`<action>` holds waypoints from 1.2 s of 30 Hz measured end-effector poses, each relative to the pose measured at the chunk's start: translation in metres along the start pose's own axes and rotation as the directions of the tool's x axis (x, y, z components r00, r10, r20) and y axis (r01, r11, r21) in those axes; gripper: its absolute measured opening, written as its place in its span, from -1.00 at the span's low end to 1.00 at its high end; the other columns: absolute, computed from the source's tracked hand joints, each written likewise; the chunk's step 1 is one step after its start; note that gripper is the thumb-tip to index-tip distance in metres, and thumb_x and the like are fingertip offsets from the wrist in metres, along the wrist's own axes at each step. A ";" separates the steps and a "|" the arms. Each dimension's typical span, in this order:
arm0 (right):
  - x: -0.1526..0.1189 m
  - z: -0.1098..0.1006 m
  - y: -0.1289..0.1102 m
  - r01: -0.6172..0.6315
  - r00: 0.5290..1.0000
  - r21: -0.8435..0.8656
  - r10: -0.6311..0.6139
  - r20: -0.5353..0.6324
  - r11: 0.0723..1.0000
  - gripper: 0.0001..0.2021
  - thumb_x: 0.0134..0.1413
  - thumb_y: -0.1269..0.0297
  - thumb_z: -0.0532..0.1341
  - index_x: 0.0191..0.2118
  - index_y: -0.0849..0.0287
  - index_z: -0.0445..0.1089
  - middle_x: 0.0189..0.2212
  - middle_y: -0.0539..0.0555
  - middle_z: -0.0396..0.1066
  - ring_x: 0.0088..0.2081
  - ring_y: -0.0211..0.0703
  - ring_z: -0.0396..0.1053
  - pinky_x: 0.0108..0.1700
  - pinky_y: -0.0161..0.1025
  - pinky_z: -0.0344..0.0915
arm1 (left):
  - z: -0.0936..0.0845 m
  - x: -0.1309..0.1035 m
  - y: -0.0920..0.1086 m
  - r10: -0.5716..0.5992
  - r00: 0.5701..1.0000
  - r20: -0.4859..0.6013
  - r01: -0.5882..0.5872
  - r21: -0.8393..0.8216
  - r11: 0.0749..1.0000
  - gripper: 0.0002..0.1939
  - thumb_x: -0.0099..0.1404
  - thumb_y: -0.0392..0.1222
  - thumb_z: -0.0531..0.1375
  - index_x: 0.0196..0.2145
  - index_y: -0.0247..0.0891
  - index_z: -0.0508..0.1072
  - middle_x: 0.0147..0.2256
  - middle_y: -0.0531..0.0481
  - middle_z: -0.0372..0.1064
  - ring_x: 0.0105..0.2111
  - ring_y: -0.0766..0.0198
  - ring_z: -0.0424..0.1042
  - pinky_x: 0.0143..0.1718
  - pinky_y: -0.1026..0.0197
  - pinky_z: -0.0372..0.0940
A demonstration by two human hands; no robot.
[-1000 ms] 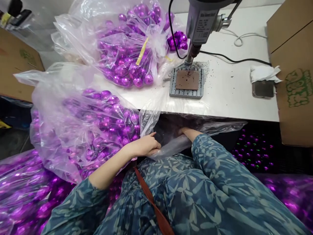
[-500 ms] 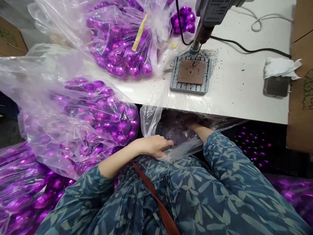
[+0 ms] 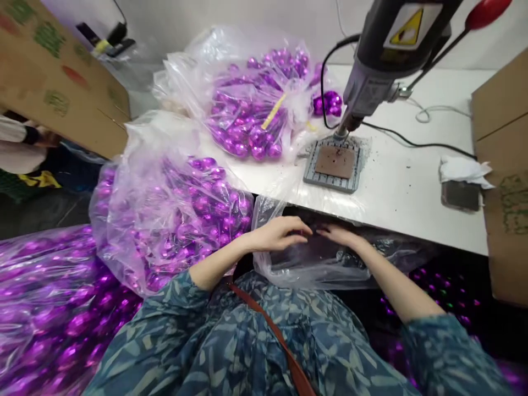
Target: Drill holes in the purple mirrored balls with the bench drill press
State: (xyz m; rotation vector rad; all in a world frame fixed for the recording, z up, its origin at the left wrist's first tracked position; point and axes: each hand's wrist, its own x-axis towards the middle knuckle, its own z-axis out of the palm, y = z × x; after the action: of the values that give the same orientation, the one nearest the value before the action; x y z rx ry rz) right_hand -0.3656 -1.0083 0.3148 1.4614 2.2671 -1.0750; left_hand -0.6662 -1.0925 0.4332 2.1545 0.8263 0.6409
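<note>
A clear plastic bag lies open in front of my body, below the table's front edge. Over its left part is my left hand, fingers apart and nothing visible in them. My right hand reaches over the bag from the right, its fingers spread and pointing at the left hand, holding nothing that I can see. A small gap separates the two hands. Left of them bulges a clear bag of shiny purple balls. The bag's dark inside shows few details.
On the white table stand a press with a grooved base, a tied bag of purple balls, and a phone under tissue. Cardboard boxes flank both sides. A person's arm shows far left.
My right hand has come out from deep in the bag into view. The left hand has risen off the bag's near edge. The view has tilted up and shows more of the press.
</note>
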 end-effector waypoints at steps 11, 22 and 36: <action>-0.060 -0.063 -0.105 0.428 0.904 0.186 -0.416 -0.099 0.885 -0.29 0.35 -0.29 0.18 0.37 0.11 0.42 0.13 0.22 0.56 0.09 -0.20 0.56 0.26 -0.10 0.53 | -0.204 0.139 -0.073 -0.316 0.654 -0.687 0.687 0.365 0.628 -0.20 0.37 -0.01 0.41 0.48 -0.15 0.34 0.49 -0.34 0.23 0.57 -0.37 0.03 0.55 -0.44 -0.08; 0.131 -0.197 -0.184 0.467 0.606 0.434 0.078 -0.791 0.770 -0.38 0.37 -0.06 0.25 0.38 0.21 0.29 0.35 0.26 0.28 0.38 0.00 0.31 0.46 0.17 0.37 | -0.239 0.130 -0.101 -0.540 0.734 -0.412 0.679 0.426 0.598 -0.88 0.25 -0.36 0.33 -0.30 -0.25 0.70 -0.37 -0.10 0.61 -0.18 -0.02 0.64 0.02 0.03 0.45; 0.198 -0.099 -0.258 0.486 0.751 0.285 -0.227 -0.621 0.826 -0.42 0.39 -0.08 0.23 0.29 0.25 0.34 0.05 0.17 0.46 0.05 -0.21 0.46 0.20 -0.07 0.53 | -0.295 0.039 -0.102 -0.771 0.497 -0.399 0.863 0.324 0.389 -0.89 0.16 -0.38 0.35 -0.45 -0.23 0.53 -0.55 -0.01 0.47 -0.42 0.03 0.61 -0.26 0.16 0.42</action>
State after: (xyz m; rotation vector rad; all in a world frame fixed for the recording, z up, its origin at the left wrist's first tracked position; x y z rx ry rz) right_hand -0.6636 -0.8639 0.3919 1.7195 2.9811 -1.5014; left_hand -0.8686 -0.8772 0.5413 1.7004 2.1828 0.0651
